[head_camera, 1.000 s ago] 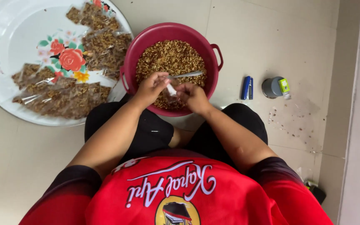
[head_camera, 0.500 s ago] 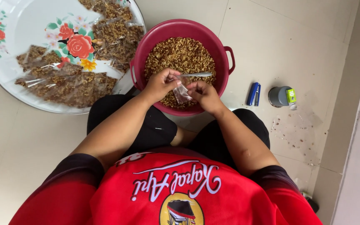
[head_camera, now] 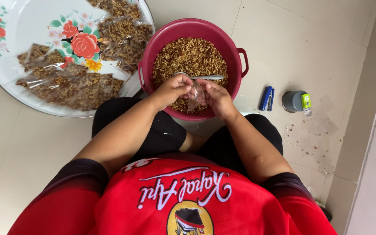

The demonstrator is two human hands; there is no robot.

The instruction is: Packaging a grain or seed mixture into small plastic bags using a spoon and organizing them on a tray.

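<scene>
Plastic bag [head_camera: 195, 96] (small, clear) pinched between both hands [head_camera: 196, 89], apparently above red basin [head_camera: 240, 74].

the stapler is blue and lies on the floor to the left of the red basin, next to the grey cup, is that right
Not quite. The head view shows the stapler on the floor to the right of the red basin, not the left. It is blue and lies next to the grey cup, as you said.

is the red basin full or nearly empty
Fairly full: brown granular snack mix covers the whole inside of the red basin, no bare bottom showing. Both hands hold a small clear bag over it.
</scene>
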